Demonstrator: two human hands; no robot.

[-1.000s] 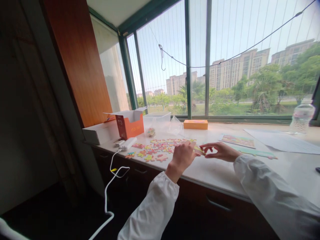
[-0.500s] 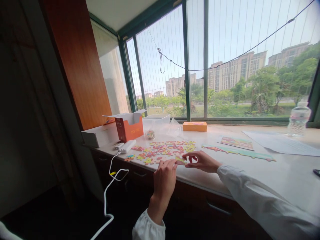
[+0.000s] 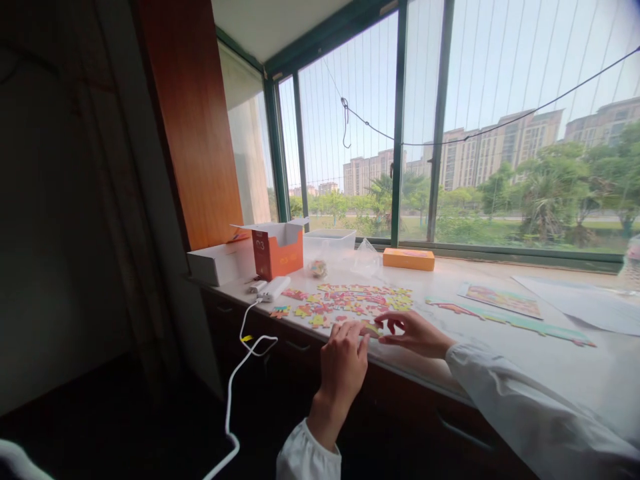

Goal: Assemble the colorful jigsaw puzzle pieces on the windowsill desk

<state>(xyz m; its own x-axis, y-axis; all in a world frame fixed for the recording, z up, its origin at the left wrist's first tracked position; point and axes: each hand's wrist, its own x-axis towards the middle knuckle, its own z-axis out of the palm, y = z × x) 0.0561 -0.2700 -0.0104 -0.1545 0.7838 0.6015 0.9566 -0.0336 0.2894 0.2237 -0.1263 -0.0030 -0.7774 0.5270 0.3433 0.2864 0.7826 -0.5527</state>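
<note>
My left hand (image 3: 344, 359) is at the front edge of the white tabletop, its fingers closed on the left side of a small yellow-green and brownish jigsaw piece (image 3: 371, 331). From the right, my right hand (image 3: 417, 335) pinches the piece's other side with thumb and forefinger, the thumb low near the table. The piece is partly hidden by my left fingers. Just behind both hands lie many loose jigsaw pieces (image 3: 350, 300) in red, pink and yellow. Right of them is a joined green-and-red jigsaw strip (image 3: 515, 321).
An opened orange-red box (image 3: 277, 253), a clear plastic tub (image 3: 330, 241) and an orange carton (image 3: 409, 259) stand towards the window. A white charger (image 3: 274, 289) with its cable (image 3: 230, 393) sits at left. A picture card (image 3: 500, 300) and paper sheets (image 3: 575, 303) lie at right.
The view has swung left, so everything sits further right in the picture. Both hands stay at the same jigsaw piece, with my right fingers slightly closer to it.
</note>
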